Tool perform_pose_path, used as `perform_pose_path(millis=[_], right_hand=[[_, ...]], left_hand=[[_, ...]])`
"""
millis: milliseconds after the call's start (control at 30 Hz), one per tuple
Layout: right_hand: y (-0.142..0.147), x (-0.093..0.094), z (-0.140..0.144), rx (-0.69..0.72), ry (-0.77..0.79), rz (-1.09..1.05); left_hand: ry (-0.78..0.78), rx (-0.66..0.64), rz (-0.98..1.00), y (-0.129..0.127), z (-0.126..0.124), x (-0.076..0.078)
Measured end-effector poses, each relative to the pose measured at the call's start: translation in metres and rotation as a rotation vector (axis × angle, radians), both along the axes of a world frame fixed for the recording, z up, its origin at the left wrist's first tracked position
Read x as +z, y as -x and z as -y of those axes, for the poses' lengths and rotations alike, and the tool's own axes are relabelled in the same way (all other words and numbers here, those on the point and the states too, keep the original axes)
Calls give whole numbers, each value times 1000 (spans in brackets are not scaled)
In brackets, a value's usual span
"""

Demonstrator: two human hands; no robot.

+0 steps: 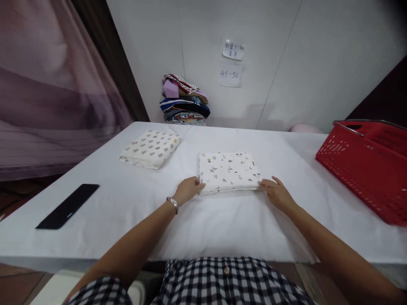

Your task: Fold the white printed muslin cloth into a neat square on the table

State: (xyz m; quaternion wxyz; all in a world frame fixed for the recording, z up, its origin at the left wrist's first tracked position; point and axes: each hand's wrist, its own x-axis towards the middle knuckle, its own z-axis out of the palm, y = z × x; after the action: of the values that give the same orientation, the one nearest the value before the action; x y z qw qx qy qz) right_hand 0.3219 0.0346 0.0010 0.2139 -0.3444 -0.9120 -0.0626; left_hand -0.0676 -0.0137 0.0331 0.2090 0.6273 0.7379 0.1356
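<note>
White-covered table (133, 212) fills frame, pale wall behind. Far left: black flat device (68, 206) near edge, out of working area. Upper left of centre: folded grey-print cloth (150, 148) lying apart. Stack of folded clothes (185, 99) against wall. Centre: left hand (187, 189) loosely curled, fingertips at near-left corner of folded star-print cloth (228, 171), squaring edge. Right hand (277, 194) open, fingers touching near-right corner. Right edge: red basket (365, 169), tilted, within reach.

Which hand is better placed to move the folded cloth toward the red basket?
Likely the right hand: it touches the folded cloth on the side facing the red basket.
</note>
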Motion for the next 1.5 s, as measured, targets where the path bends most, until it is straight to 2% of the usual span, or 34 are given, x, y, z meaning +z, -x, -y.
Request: perform_pose_path(millis=[100,167,267,367,467,600,800,1033,1367,1500], right_hand=[[1,6,-2,-21,72,-3],[11,7,3,-33,76,-46],[26,8,11,-48,84,-96],[42,10,13,-29,100,-115],[60,10,10,-23,111,-126],[75,2,3,-23,116,-171],[77,-12,-1,-10,83,-294],[74,-5,6,-10,25,-302],[73,-7,6,-31,125,-251],[73,-8,5,-43,138,-236]], left_hand=[[-58,89,14,-9,10,-2],[-180,102,-3,-12,12,-2],[-441,-61,-62,-18,13,-3],[-575,-288,-92,-34,12,-4],[-587,-434,-116,-53,7,-7],[-568,-498,-142,-67,-1,-14],[-585,-521,-170,-66,-5,-22],[-603,-535,-192,-67,-5,-26],[-532,-482,-158,-68,-2,-24],[-518,-499,-167,-70,-2,-23]])
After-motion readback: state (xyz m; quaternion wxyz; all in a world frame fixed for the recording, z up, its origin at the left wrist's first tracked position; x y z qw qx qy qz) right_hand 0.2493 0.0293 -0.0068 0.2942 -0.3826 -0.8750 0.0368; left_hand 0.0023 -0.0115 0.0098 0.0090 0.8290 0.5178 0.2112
